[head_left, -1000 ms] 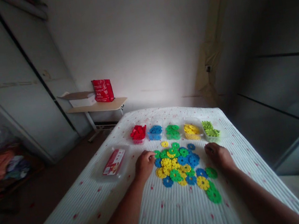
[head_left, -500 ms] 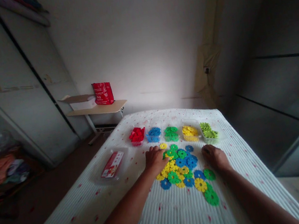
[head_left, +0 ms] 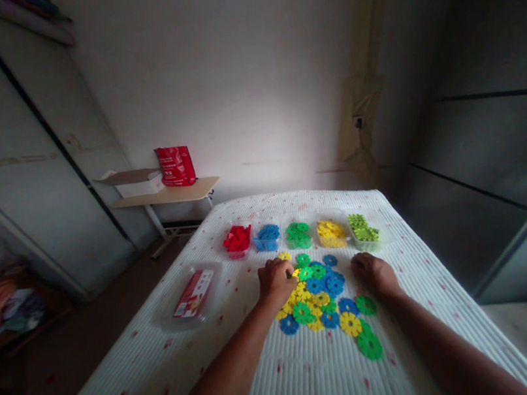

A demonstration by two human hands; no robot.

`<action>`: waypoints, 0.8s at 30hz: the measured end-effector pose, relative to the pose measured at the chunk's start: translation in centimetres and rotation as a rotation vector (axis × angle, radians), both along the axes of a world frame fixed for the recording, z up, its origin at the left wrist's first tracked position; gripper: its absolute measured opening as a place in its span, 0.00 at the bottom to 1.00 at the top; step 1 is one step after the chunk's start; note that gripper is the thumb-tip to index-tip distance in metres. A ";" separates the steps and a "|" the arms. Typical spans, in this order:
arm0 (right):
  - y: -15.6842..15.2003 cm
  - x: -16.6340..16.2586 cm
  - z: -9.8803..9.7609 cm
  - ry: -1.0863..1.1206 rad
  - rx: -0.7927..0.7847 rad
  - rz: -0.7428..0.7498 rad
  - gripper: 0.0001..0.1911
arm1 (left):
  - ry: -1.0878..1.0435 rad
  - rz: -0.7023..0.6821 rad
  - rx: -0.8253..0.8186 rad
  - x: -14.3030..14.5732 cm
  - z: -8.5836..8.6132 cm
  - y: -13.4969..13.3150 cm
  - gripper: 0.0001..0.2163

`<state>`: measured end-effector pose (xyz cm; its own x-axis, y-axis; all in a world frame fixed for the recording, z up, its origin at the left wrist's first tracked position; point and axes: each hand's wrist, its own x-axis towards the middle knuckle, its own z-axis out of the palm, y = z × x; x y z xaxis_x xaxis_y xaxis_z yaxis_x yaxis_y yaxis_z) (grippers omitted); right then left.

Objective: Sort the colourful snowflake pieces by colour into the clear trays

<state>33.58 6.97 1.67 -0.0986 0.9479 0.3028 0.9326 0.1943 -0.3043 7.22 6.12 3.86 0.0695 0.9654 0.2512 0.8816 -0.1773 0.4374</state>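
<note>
**Left hand moves onto the pile of discs**

Since one second ago the left hand (head_left: 276, 281) has gone from the left edge of the pile of discs (head_left: 323, 297) to lie over its upper-left part, and it now covers some yellow and green pieces there. The fingers are curled downward on the discs, but whether they pinch one piece or only press on them I cannot tell. The right hand (head_left: 375, 275) has stayed almost in the same place — at the right side of the pile, knuckles up, fingers bent under. It rests on the bedsheet (head_left: 295, 377), just beside a green disc (head_left: 365, 305), and it does not visibly hold anything; its grip cannot be read.

The pile itself lies between the two hands and a little toward the person: blue, yellow and green flower-shaped discs, some overlapping, with one large green disc (head_left: 369, 345) nearest to the person.

Behind the pile stands a row of five clear small tubs — red (head_left: 237, 240), blue (head_left: 267, 236), green (head_left: 298, 234), yellow (head_left: 331, 231) and light green (head_left: 364, 232). To the left of the left hand, well apart, lies a clear lid with a red card (head_left: 191, 293).
</note>
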 end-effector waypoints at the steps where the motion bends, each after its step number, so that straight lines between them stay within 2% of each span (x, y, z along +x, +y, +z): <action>1: 0.0 0.0 0.0 0.003 0.003 0.001 0.12 | -0.019 0.004 -0.002 -0.1 -0.1 0.1 0.02; 8: 0.1 0.0 -0.2 -0.009 0.014 -0.013 0.12 | -0.326 0.100 -0.022 -2.2 -1.2 2.7 0.05; 11: 0.0 -0.2 -0.1 -0.015 0.012 -0.021 0.11 | -0.376 0.173 -0.022 -3.1 -1.5 4.4 0.06; 17: -0.2 -0.4 0.3 -0.024 0.007 -0.011 0.12 | -0.366 0.198 -0.056 -2.4 -2.1 6.4 0.10; 24: 0.0 -0.2 0.0 -0.023 0.028 0.002 0.12 | -0.216 0.229 -0.158 -1.4 -2.3 6.2 0.12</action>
